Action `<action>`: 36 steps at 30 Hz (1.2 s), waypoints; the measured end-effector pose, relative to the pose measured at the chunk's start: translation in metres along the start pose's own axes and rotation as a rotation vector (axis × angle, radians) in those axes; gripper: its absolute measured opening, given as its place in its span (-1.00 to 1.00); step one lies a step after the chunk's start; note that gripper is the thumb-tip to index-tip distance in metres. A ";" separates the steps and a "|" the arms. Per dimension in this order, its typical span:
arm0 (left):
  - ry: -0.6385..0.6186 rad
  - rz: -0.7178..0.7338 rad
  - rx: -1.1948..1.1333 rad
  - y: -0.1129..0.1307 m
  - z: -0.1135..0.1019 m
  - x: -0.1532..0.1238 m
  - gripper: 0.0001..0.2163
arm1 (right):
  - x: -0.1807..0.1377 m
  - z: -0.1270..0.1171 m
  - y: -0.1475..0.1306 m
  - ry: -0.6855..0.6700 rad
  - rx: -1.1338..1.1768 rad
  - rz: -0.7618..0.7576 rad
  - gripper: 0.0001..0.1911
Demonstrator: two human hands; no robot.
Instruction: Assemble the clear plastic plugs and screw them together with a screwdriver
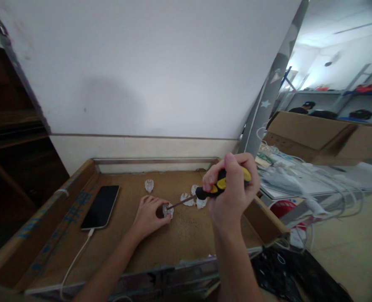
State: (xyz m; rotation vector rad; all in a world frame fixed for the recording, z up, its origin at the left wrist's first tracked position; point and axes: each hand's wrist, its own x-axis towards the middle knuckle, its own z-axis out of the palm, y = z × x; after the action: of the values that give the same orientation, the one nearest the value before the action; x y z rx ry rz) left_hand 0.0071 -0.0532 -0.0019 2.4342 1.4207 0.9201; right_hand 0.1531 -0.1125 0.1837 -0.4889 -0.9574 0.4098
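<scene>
My right hand point(233, 188) is wrapped round the yellow and black handle of a screwdriver point(221, 184). Its thin shaft slants down to the left, and the tip meets a small clear plastic piece point(168, 211). Thumb and fingers of my left hand point(150, 216) pinch that piece against the wooden surface. What the tip touches inside the piece is too small to make out. Another clear plastic piece point(149, 185) lies farther back, beyond my left hand. Several similar clear pieces point(187, 199) lie in a cluster beneath the screwdriver's handle end.
A phone point(100, 207) with a white cable point(76, 260) lies at left on the wooden tray-like bench point(179, 247), which has raised side edges. A white wall stands behind. To the right are a cardboard box point(311, 134), tangled cables and people in the background.
</scene>
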 end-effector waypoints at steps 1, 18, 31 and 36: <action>0.004 0.004 0.004 0.000 0.000 0.000 -0.74 | 0.002 0.001 0.002 0.002 0.001 0.008 -0.75; -0.011 0.008 -0.005 -0.002 0.000 -0.001 -0.74 | 0.038 -0.007 0.031 0.030 -0.160 -0.048 -0.71; -0.070 0.000 -0.031 -0.005 0.002 0.000 -0.74 | 0.037 0.019 0.026 -0.512 0.016 0.267 -0.74; -0.050 0.006 -0.026 -0.005 0.002 -0.001 -0.75 | 0.041 0.030 0.028 -0.686 -0.140 0.298 -0.59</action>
State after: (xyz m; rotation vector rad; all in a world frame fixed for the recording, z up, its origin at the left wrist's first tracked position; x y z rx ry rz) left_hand 0.0044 -0.0510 -0.0062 2.4265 1.3767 0.8670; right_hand 0.1451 -0.0616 0.2103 -0.6370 -1.5893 0.8132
